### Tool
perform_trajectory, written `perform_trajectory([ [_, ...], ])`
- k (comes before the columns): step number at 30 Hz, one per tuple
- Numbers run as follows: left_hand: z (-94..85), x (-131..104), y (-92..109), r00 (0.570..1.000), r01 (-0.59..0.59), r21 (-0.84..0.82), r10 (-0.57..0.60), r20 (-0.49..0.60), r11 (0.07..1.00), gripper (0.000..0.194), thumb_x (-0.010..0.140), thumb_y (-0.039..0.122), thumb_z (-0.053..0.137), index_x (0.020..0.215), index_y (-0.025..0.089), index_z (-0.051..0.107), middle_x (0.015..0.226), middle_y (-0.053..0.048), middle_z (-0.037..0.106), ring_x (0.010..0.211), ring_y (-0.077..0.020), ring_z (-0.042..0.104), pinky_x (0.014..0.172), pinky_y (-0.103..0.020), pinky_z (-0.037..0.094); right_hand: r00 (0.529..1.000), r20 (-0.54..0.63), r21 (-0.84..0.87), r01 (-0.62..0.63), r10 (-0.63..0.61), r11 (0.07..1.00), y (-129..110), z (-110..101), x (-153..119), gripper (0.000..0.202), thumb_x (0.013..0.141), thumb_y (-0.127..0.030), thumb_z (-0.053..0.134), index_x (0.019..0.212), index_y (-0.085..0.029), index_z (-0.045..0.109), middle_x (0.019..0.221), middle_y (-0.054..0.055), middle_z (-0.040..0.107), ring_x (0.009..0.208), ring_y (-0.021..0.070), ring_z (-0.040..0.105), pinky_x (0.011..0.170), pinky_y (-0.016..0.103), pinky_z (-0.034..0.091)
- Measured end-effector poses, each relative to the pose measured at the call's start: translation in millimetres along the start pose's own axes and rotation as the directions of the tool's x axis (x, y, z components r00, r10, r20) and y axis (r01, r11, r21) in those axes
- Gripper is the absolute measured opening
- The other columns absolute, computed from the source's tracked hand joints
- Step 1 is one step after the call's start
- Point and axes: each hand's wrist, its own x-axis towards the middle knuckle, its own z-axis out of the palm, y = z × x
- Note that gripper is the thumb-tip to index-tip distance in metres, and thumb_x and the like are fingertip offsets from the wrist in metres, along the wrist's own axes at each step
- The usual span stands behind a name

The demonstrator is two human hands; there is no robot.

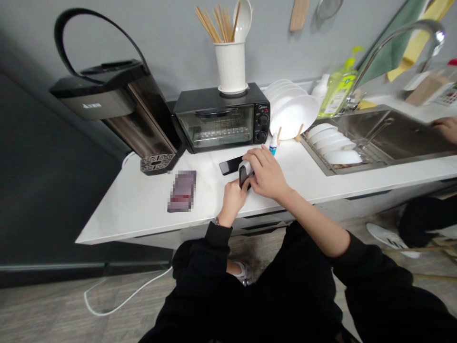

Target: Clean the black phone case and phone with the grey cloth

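Over the front of the white counter (143,216), my left hand (232,202) is closed around the lower end of a small dark object with a light grey part (244,172). My right hand (267,174) curls over the top and far side of that object, hiding much of it, so I cannot make out its kind. Just behind my hands lies a flat black rectangular thing (230,166), partly covered by them. A small white spray bottle with a blue label (273,145) stands upright beyond my right fingers.
A pixelated, phone-like rectangle (183,191) lies left. Behind stand a water dispenser (132,109), a toaster oven (221,121) bearing a utensil holder (231,66), and racked plates (294,112). Bowls (333,143) sit in the sink (330,169); another person's hand (448,128) is at right.
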Motion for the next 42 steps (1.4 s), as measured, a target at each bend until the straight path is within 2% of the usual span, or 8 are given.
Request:
perform_trajectory([
  [10, 4.3, 0.4, -2.2, 1.0, -0.001, 0.041, 0.002, -0.012, 0.999, 0.032, 0.102, 0.027, 0.057, 0.077, 0.015, 0.073, 0.076, -0.014, 0.077, 0.07, -0.0251, 0.074, 0.065, -0.03, 0.046, 0.964, 0.0, 0.008, 0.267, -0.267, 0.964, -2.6, -4.1, -7.6, 0.056, 0.088, -0.013, 0.046, 0.144, -0.018, 0.052, 0.131, 0.014, 0.065, 0.125, 0.0318, 0.057, 0.119, 0.06, 0.038],
  [16, 1.7, -0.5, -0.6, 1.0, -0.021, 0.04, 0.021, -0.01, 0.999, 0.032, 0.106, 0.027, 0.051, 0.087, 0.016, 0.076, 0.085, -0.014, 0.08, 0.08, -0.0254, 0.077, 0.07, -0.029, 0.048, 0.998, 0.009, -0.062, 0.062, -0.062, 0.996, 5.6, -1.5, -1.1, 0.046, 0.08, -0.01, 0.05, 0.124, -0.014, 0.06, 0.114, 0.017, 0.065, 0.106, 0.0352, 0.056, 0.09, 0.053, 0.052],
  [22, 5.9, -0.2, -9.3, 0.999, -0.023, 0.057, 0.021, 0.033, 0.998, 0.02, 0.095, 0.017, 0.06, 0.08, 0.015, 0.073, 0.077, -0.015, 0.077, 0.076, -0.0272, 0.074, 0.068, -0.032, 0.05, 0.985, -0.087, 0.003, 0.151, -0.151, 0.988, -18.5, 11.4, -11.1, 0.054, 0.083, -0.016, 0.05, 0.136, -0.017, 0.053, 0.124, 0.014, 0.062, 0.121, 0.0346, 0.052, 0.12, 0.065, 0.033],
  [27, 7.6, 2.0, -8.4, 0.998, -0.029, 0.053, 0.027, 0.048, 0.998, 0.016, 0.091, 0.01, 0.06, 0.087, 0.015, 0.075, 0.083, -0.014, 0.078, 0.084, -0.0271, 0.074, 0.075, -0.032, 0.053, 0.944, -0.043, 0.003, 0.329, -0.328, 0.944, -9.0, 4.0, -10.0, 0.054, 0.099, -0.028, 0.046, 0.15, -0.012, 0.047, 0.128, 0.015, 0.064, 0.12, 0.0324, 0.054, 0.113, 0.057, 0.042],
  [32, 3.0, 0.7, -2.6, 0.999, -0.021, 0.031, 0.02, 0.031, 0.999, 0.029, 0.104, 0.023, 0.053, 0.088, 0.016, 0.076, 0.085, -0.013, 0.079, 0.083, -0.0261, 0.076, 0.073, -0.03, 0.051, 0.994, -0.07, 0.088, 0.091, -0.085, 0.992, 2.9, -3.7, 2.6, 0.056, 0.111, -0.052, 0.023, 0.118, -0.017, 0.067, 0.101, 0.012, 0.069, 0.092, 0.0286, 0.058, 0.086, 0.047, 0.05],
  [34, 2.8, 0.4, -3.4, 0.999, -0.021, 0.027, 0.02, 0.032, 0.999, 0.03, 0.105, 0.025, 0.053, 0.089, 0.016, 0.076, 0.086, -0.013, 0.079, 0.084, -0.0257, 0.077, 0.073, -0.029, 0.05, 0.997, -0.065, 0.083, 0.048, -0.043, 0.995, -2.7, -0.3, 3.8, 0.068, 0.108, -0.065, 0.019, 0.111, -0.018, 0.068, 0.104, 0.013, 0.069, 0.097, 0.0303, 0.058, 0.093, 0.051, 0.05],
  [37, 4.3, 0.7, -6.3, 0.999, -0.027, 0.024, 0.025, 0.045, 0.999, 0.027, 0.104, 0.024, 0.055, 0.09, 0.015, 0.077, 0.087, -0.012, 0.079, 0.082, -0.0243, 0.076, 0.073, -0.028, 0.05, 0.993, -0.062, 0.041, 0.107, -0.104, 0.993, -10.7, 7.2, -0.6, 0.085, 0.099, -0.082, 0.021, 0.135, -0.015, 0.059, 0.126, 0.017, 0.066, 0.122, 0.036, 0.056, 0.118, 0.063, 0.035],
  [42, 5.7, 1.5, -7.3, 0.999, -0.025, -0.002, 0.026, 0.035, 1.0, 0.028, 0.104, 0.024, 0.054, 0.099, 0.015, 0.079, 0.093, -0.013, 0.081, 0.085, -0.0254, 0.077, 0.076, -0.03, 0.051, 0.986, -0.045, -0.033, 0.161, -0.163, 0.986, 1.5, 10.8, -9.4, 0.08, 0.103, -0.072, 0.037, 0.159, -0.014, 0.036, 0.148, 0.02, 0.057, 0.145, 0.0362, 0.047, 0.128, 0.061, 0.028],
])
